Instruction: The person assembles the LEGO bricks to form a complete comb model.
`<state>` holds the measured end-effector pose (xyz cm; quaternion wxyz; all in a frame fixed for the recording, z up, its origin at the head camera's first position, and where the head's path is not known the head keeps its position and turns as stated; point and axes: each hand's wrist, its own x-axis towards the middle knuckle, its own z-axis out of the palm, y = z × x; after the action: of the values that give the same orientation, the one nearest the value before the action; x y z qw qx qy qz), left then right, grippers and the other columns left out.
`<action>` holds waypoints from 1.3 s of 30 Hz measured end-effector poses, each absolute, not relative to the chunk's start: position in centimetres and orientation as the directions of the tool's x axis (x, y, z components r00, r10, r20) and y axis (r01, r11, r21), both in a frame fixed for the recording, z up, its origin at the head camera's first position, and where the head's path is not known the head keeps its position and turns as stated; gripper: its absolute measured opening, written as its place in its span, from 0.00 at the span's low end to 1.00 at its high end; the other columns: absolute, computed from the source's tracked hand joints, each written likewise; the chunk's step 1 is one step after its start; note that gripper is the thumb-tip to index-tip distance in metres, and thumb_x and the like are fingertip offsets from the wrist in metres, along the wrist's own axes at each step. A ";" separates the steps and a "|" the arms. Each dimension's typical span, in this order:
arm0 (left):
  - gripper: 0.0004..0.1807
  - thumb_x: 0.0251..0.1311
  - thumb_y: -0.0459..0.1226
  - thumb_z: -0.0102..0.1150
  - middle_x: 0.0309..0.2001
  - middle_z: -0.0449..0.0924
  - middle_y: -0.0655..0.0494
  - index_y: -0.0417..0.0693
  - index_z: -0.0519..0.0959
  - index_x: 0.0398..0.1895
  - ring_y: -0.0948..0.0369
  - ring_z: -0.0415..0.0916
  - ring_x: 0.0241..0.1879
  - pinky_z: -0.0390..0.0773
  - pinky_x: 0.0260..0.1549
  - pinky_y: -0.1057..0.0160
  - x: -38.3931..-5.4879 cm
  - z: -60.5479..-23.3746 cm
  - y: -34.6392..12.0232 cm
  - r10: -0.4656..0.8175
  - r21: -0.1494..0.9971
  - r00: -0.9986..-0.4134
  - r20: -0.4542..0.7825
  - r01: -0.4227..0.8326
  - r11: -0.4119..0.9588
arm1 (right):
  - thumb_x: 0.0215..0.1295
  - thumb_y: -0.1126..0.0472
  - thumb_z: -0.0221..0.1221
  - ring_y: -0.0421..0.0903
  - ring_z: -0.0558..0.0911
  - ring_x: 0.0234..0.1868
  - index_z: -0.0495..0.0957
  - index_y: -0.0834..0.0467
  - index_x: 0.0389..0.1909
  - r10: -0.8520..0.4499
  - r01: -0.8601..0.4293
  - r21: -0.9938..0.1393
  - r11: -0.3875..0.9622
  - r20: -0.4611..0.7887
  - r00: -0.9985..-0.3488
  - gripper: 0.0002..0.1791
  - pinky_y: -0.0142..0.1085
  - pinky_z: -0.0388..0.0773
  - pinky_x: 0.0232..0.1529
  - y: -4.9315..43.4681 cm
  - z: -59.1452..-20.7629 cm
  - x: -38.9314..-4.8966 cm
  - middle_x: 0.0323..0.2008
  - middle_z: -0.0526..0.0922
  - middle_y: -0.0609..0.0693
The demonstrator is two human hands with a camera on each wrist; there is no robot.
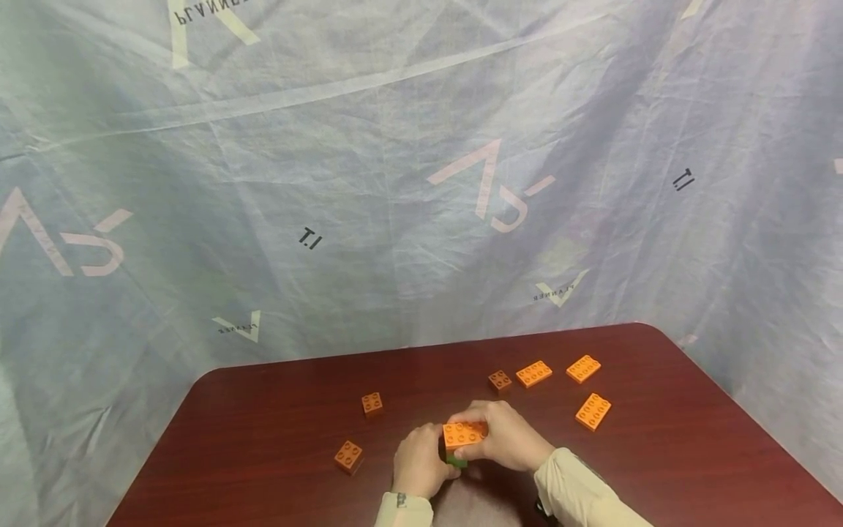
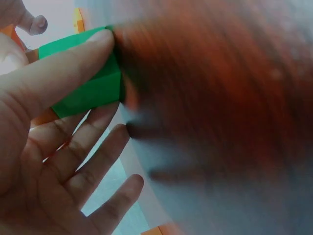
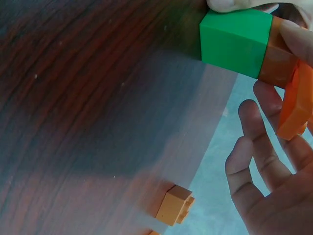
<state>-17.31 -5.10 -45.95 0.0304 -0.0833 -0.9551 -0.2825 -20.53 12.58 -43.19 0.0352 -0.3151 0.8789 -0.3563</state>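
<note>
A small upright stack of toy building bricks stands between both hands. It has a green block [image 3: 234, 41] at the bottom, a brown brick [image 3: 278, 61] above it and a flat orange brick [image 1: 463, 433] with studs on top. The left hand [image 1: 419, 461] pinches the green block low down, its thumb [image 2: 78, 63] along one face and the other fingers behind. From the right, the right hand [image 1: 510, 438] grips the upper part, its thumb against the brown brick and its fingers around the orange one. The orange brick overhangs the brown one toward the right hand.
On the dark red table [image 1: 276, 424] lie two square brown bricks [image 1: 372, 403] [image 1: 349, 457] at left. Another brown brick [image 1: 500, 381] sits behind the right hand. Farther right are three flat orange bricks [image 1: 534, 374] [image 1: 583, 368] [image 1: 593, 411]. A grey printed cloth [image 1: 395, 183] hangs behind.
</note>
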 end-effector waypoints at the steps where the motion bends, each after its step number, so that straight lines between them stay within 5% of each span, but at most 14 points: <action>1: 0.29 0.33 0.38 0.87 0.34 0.82 0.53 0.42 0.84 0.42 0.51 0.80 0.35 0.81 0.36 0.45 -17.3 -46.0 -5.1 0.150 0.528 -0.983 0.108 0.185 0.829 | 0.53 0.54 0.77 0.34 0.74 0.31 0.88 0.44 0.46 -0.578 -0.524 -0.654 0.545 0.159 -0.800 0.18 0.31 0.74 0.33 12.6 -43.2 -20.6 0.34 0.79 0.34; 13: 0.33 0.40 0.35 0.84 0.44 0.82 0.46 0.38 0.81 0.53 0.44 0.80 0.45 0.80 0.42 0.39 -17.5 -45.7 -6.0 0.221 0.596 -0.975 0.035 0.198 0.778 | 0.53 0.54 0.77 0.35 0.75 0.32 0.87 0.46 0.48 -0.570 -0.501 -0.690 0.523 0.154 -0.807 0.19 0.32 0.75 0.34 12.8 -43.1 -20.4 0.34 0.80 0.36; 21: 0.28 0.41 0.32 0.83 0.36 0.79 0.54 0.40 0.81 0.48 0.51 0.79 0.36 0.80 0.36 0.42 -17.3 -45.7 -6.6 0.209 0.635 -0.978 0.007 0.166 0.754 | 0.52 0.54 0.77 0.34 0.75 0.33 0.88 0.47 0.48 -0.574 -0.513 -0.694 0.505 0.174 -0.800 0.21 0.31 0.74 0.34 12.6 -43.5 -20.4 0.36 0.81 0.37; 39: 0.23 0.44 0.33 0.81 0.41 0.82 0.50 0.45 0.84 0.47 0.48 0.82 0.42 0.82 0.41 0.43 -16.8 -44.8 -8.8 0.161 0.599 -0.983 0.087 0.181 0.780 | 0.50 0.55 0.78 0.35 0.75 0.32 0.88 0.47 0.50 -0.562 -0.499 -0.692 0.522 0.160 -0.811 0.23 0.31 0.74 0.33 12.7 -43.3 -20.2 0.35 0.80 0.38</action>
<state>-16.84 -8.84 -44.83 0.0153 -0.0906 -0.9434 -0.3187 -20.24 12.65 -43.29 0.0415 -0.3045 0.8714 -0.3823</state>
